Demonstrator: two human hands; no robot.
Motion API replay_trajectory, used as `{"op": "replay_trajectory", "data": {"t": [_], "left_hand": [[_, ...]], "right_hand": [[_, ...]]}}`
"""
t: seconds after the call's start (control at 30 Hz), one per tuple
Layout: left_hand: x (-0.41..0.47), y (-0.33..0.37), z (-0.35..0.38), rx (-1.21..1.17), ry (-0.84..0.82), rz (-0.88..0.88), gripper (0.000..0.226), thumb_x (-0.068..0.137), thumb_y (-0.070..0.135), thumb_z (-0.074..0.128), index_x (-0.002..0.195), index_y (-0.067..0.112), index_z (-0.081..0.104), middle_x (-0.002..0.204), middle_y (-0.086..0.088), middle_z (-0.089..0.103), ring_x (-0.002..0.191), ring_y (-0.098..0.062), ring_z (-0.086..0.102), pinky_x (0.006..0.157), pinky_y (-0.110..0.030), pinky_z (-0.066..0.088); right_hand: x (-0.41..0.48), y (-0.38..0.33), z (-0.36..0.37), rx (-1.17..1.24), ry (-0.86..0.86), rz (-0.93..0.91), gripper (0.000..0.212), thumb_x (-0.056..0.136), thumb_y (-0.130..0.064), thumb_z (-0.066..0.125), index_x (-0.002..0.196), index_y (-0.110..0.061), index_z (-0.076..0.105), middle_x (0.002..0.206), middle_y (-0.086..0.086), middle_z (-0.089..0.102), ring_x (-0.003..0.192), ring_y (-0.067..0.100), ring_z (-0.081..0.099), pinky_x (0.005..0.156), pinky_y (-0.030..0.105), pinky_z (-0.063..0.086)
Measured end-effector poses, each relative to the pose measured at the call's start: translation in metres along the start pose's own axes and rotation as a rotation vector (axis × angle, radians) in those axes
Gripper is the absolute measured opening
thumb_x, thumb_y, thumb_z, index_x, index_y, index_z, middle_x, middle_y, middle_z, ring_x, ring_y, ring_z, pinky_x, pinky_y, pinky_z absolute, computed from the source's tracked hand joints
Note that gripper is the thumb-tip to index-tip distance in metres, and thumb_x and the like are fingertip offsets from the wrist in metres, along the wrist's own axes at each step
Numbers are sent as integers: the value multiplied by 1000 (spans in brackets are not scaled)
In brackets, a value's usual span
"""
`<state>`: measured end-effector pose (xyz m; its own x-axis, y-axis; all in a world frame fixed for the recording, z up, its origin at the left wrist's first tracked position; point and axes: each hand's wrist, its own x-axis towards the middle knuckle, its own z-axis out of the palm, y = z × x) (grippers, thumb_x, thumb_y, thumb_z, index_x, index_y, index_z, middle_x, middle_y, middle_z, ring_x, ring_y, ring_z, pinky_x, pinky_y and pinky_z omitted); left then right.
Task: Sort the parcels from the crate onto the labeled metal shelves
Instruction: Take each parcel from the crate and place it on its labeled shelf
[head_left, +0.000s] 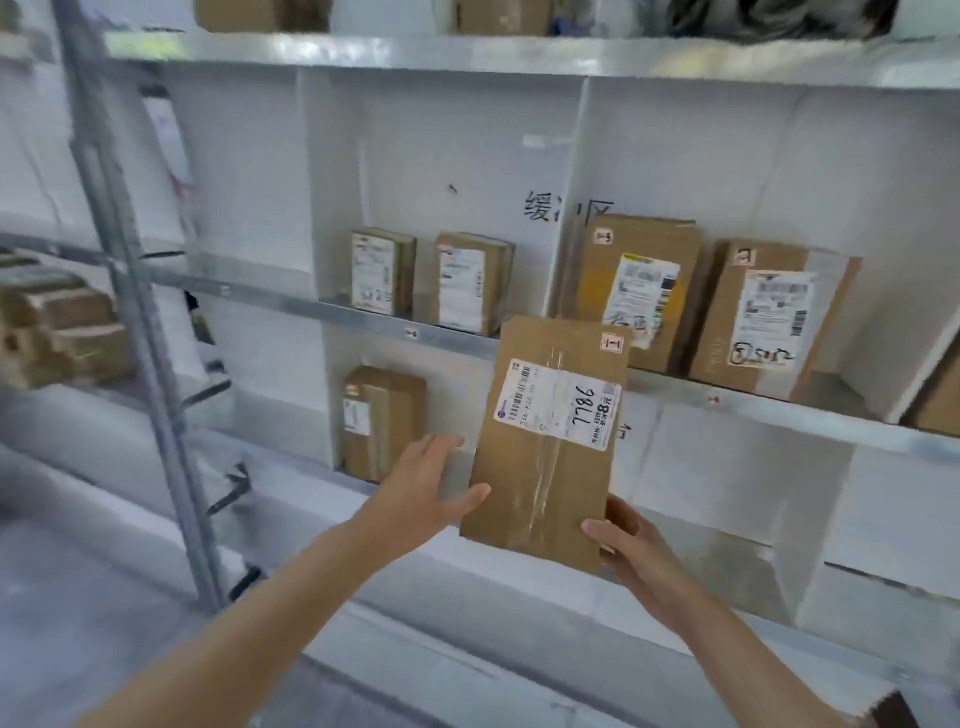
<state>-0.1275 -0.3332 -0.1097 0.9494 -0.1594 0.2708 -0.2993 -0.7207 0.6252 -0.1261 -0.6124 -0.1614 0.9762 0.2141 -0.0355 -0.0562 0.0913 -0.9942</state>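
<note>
Right hand (631, 545) pinches parcel (540, 483) corner; left hand (426, 488) flat, thumb touching its edge; label (558, 402) above fingers (441, 447) reads 7786.

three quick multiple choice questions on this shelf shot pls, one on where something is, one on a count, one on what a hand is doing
1. The lone parcel stands:
A) below the middle shelf, left of the held parcel
B) on the top shelf
C) on the floor

2. How many small parcels stand on the middle shelf, left of the divider?
A) four
B) two
C) none

3. The right hand:
A) hangs idle
B) presses a shelf
C) has a grip on the held parcel's lower corner

Answers:
1. A, it stands under that shelf's rim.
2. B, two stand side by side there.
3. C, its thumb lies on the parcel's front, with the fingers behind.
</note>
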Motion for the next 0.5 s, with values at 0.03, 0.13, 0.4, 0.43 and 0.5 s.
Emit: {"op": "replay_trajectory", "data": {"t": [0.03,0.13,0.4,0.43,0.5], "left_hand": [[-6,-19,-16,5,13,-40,61,85,55,60,136,28,37,129,14,36,128,-10,38,102,-24,34],[-22,-64,-59,29,66,-155,68,85,59,56,142,30,31,145,10,32,132,-10,35,108,-30,34],[-41,-155,-147,103,208,-379,73,82,64,56,141,29,34,144,7,36,127,-9,37,107,-29,34],[-39,-163,-156,116,227,-391,70,83,60,58,141,28,35,141,9,37,123,-7,38,103,-25,34],[-31,-178,-171,131,260,-410,67,84,58,59,139,27,36,139,9,38,118,-5,39,100,-24,35]], "right_hand": [[15,1,22,-12,-49,4,67,73,-23,78,135,-13,53,129,6,66,118,24,63,84,27,57],[56,5,86,-40,-180,12,68,74,-27,75,137,-16,52,132,4,64,122,22,61,93,30,55],[152,24,230,7,-430,29,100,53,-37,94,139,-15,48,128,5,66,121,22,62,100,36,51],[164,24,244,10,-453,28,104,49,-41,96,139,-17,49,129,5,66,121,22,62,100,36,51],[190,24,268,26,-496,30,100,49,-39,95,137,-19,51,128,5,66,121,23,61,103,40,48]]}}
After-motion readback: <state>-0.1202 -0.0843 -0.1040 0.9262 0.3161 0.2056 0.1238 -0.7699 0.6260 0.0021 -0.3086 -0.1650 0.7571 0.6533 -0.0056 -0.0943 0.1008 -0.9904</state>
